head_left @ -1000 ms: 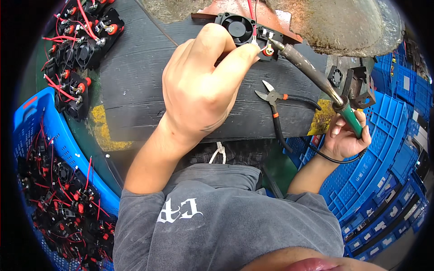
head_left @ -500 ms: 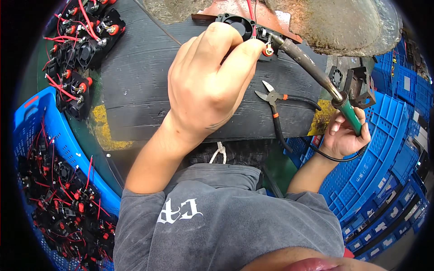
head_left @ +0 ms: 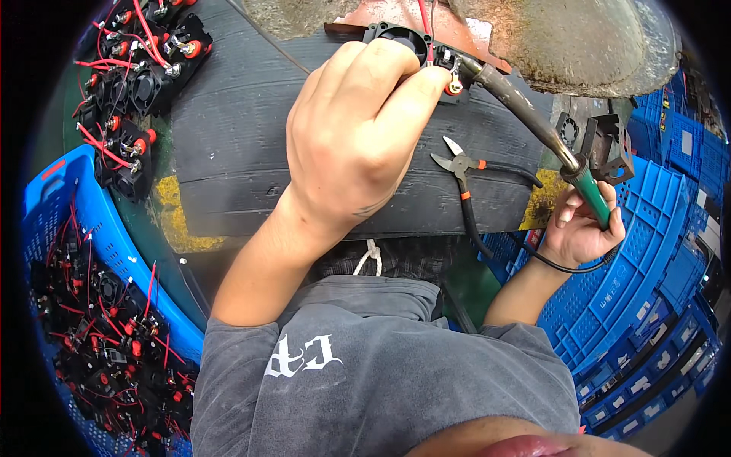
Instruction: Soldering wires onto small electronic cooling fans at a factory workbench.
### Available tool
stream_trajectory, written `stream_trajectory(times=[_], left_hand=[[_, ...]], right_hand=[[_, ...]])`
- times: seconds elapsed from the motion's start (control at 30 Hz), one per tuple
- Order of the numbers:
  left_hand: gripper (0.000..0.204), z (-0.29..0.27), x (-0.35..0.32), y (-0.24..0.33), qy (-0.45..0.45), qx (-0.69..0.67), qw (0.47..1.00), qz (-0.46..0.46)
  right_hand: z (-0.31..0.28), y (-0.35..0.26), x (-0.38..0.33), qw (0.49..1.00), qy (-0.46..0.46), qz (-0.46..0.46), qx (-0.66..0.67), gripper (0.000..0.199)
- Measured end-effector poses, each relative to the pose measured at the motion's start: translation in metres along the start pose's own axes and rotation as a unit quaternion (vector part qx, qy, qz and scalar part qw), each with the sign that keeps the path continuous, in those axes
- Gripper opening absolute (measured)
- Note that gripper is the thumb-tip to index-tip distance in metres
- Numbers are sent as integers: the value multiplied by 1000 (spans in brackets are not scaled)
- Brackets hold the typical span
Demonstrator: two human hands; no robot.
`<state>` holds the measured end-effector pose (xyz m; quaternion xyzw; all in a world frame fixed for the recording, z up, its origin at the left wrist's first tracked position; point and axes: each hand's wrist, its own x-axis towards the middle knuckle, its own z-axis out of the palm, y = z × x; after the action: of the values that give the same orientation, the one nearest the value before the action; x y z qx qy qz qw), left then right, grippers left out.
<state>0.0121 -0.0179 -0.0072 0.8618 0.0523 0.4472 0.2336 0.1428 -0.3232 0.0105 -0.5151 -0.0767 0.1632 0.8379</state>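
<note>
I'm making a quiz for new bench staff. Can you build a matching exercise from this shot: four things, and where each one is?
Things:
1. soldering iron
2. small black fan
3. side cutters
4. blue crate of wired parts

Places:
A. lying on the dark mat
B. under the left hand
C. in the right hand
D. at the person's left side

Pairs: 1-C, 2-B, 3-A, 4-D

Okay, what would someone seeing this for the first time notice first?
Probably the left hand at top centre, pinching a small black fan with red wires, while the right hand holds a green-handled soldering iron whose tip meets it. At far left, a blue crate holds many similar fans.
</note>
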Motion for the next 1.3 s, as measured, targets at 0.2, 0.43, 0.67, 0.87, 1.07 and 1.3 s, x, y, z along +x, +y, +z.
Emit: stream_trajectory(times=[0.2,0.43,0.67,0.87,1.07,1.3], left_hand=[[25,0,1,1,1,12,1000,3],[25,-1,1,1,5,-5,1000,1],[24,2,2,2,3,-7,1000,-6],[24,4,1,1,15,5,1000,5],[25,1,1,3,10,-1,1000,-3],[26,-2,-1,3,7,-9,1000,-2]], right_hand=[[-2,-1,-1,1000,-21,1,4,54],[2,-3,-1,999,-31,-5,5,54],[3,-3,0,999,-31,-1,16,55],[0,-2,1,999,-41,2,25,55],[2,-2,0,999,-38,-5,22,54],[0,-4,0,997,-71,2,20,55]])
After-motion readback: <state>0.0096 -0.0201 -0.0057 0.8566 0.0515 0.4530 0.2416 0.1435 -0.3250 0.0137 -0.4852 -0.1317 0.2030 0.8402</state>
